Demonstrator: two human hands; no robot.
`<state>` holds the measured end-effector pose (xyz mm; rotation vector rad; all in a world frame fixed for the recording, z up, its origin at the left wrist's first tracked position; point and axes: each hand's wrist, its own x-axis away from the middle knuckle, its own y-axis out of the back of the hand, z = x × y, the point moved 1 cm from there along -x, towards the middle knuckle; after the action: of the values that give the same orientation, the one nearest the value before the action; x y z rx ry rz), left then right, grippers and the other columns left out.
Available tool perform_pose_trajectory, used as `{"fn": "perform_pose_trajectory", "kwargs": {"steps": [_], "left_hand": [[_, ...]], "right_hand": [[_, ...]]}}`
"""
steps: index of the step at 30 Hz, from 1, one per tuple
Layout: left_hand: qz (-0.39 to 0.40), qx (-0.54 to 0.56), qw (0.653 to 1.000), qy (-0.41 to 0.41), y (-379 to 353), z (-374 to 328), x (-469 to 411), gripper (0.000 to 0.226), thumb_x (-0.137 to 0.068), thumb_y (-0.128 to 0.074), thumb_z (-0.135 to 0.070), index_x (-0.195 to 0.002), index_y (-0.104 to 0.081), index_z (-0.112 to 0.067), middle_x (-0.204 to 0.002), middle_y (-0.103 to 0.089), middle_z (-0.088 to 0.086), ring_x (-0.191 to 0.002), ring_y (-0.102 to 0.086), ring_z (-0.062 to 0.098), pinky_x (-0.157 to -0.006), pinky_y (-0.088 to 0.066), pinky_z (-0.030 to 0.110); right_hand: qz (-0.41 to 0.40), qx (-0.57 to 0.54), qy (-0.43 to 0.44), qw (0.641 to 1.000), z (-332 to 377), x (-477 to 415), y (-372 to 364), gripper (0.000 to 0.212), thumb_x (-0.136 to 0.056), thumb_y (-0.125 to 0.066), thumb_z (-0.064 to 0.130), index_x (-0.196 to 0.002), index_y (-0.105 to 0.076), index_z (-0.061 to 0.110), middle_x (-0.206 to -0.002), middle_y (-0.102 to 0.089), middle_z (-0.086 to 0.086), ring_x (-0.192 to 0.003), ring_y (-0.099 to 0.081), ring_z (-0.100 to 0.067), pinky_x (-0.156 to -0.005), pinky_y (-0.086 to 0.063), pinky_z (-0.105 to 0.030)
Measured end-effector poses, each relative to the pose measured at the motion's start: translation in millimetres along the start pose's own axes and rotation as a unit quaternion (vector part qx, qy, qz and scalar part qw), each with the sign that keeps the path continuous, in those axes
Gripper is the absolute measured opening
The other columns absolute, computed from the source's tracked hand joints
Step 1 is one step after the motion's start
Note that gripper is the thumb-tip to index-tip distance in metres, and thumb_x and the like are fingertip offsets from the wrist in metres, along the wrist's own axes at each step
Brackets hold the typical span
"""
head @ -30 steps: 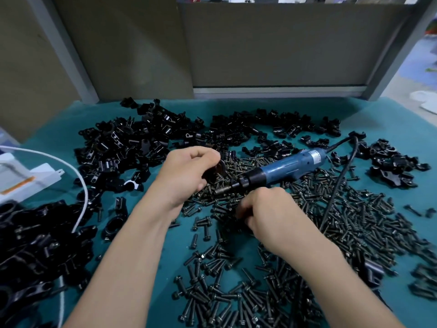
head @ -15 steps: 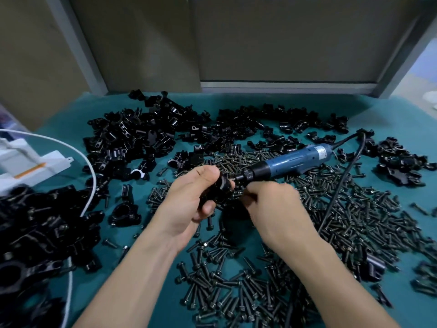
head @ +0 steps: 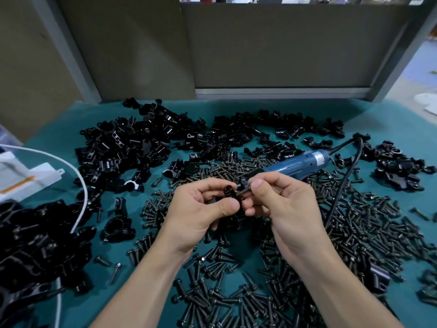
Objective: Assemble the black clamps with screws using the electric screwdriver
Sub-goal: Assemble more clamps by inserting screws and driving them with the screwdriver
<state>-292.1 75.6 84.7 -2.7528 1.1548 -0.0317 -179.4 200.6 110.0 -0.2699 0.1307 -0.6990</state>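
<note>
Both hands met above the teal-covered table, close together but each busy with its own part. The left hand curled thumb and fingers round a small black clamp, turned so that its screw hole seemed to face the other hand. The right hand pinched a short dark metal screw between thumb and forefinger, its tip at the clamp, most likely to start the thread by feel before any power was used. That would explain why the blue-bodied electric screwdriver lay on the table just behind the hands with no hand on it, its black cord trailing off to the right. It was near enough to grab once the screw was seated. The loose heap of dark screws spread under and to the right of the hands, and the pile of black clamps lay further back on the left, both within easy reach.
</note>
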Motion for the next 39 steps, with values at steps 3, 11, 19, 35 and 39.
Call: {"fn": "perform_pose_trajectory", "kwargs": {"steps": [3,11,19,35,39], "left_hand": [[-0.022,0.008,1.0,-0.02,0.9,-2.1,1.5,0.041,-0.054,-0.091,-0.041,-0.092,-0.085,-0.028,-0.084,-0.08,0.007,-0.057,-0.056,0.013,-0.044,-0.041,0.02],[-0.037,0.004,0.998,-0.048,-0.4,-2.7,2.5,0.047,-0.052,-0.098,-0.036,-0.096,-0.086,-0.031,-0.081,-0.08,0.005,-0.056,-0.058,0.006,-0.048,-0.043,0.015],[-0.05,-0.042,0.992,-0.108,0.5,-3.4,4.8,0.042,-0.064,-0.091,-0.019,-0.104,-0.083,-0.031,-0.094,-0.082,-0.001,-0.089,-0.079,0.013,-0.078,-0.059,0.019],[-0.075,-0.097,0.986,-0.113,-3.5,2.9,4.4,0.038,-0.067,-0.091,-0.028,-0.104,-0.082,-0.035,-0.093,-0.082,-0.008,-0.089,-0.079,0.011,-0.078,-0.059,0.019],[-0.078,-0.119,0.984,-0.105,-0.1,6.0,2.7,0.037,-0.073,-0.093,-0.018,-0.105,-0.083,-0.033,-0.095,-0.082,-0.01,-0.091,-0.078,0.009,-0.078,-0.059,0.019]], "right_hand": [[0.031,0.028,0.023,0.999,-0.2,0.0,0.4,0.017,-0.091,-0.071,0.002,-0.083,-0.081,0.012,-0.069,-0.071,-0.014,-0.059,-0.067,-0.019,-0.054,-0.054,-0.023],[0.089,0.021,-0.025,0.996,-1.0,-3.6,5.5,0.011,-0.077,-0.074,0.023,-0.082,-0.081,0.017,-0.071,-0.068,-0.009,-0.058,-0.059,-0.012,-0.053,-0.047,-0.021],[0.102,0.009,-0.053,0.993,-2.2,-5.5,8.0,0.011,-0.082,-0.071,0.019,-0.083,-0.08,0.013,-0.072,-0.069,-0.013,-0.056,-0.059,-0.014,-0.05,-0.048,-0.022],[0.071,-0.019,-0.056,0.996,-6.6,-6.7,9.9,0.016,-0.08,-0.072,0.017,-0.087,-0.076,0.003,-0.072,-0.07,-0.015,-0.058,-0.064,-0.016,-0.054,-0.053,-0.023],[0.06,0.009,-0.039,0.997,-7.8,-7.4,9.3,0.01,-0.09,-0.071,0.005,-0.083,-0.078,0.007,-0.07,-0.069,-0.017,-0.057,-0.064,-0.017,-0.052,-0.053,-0.023]]}}
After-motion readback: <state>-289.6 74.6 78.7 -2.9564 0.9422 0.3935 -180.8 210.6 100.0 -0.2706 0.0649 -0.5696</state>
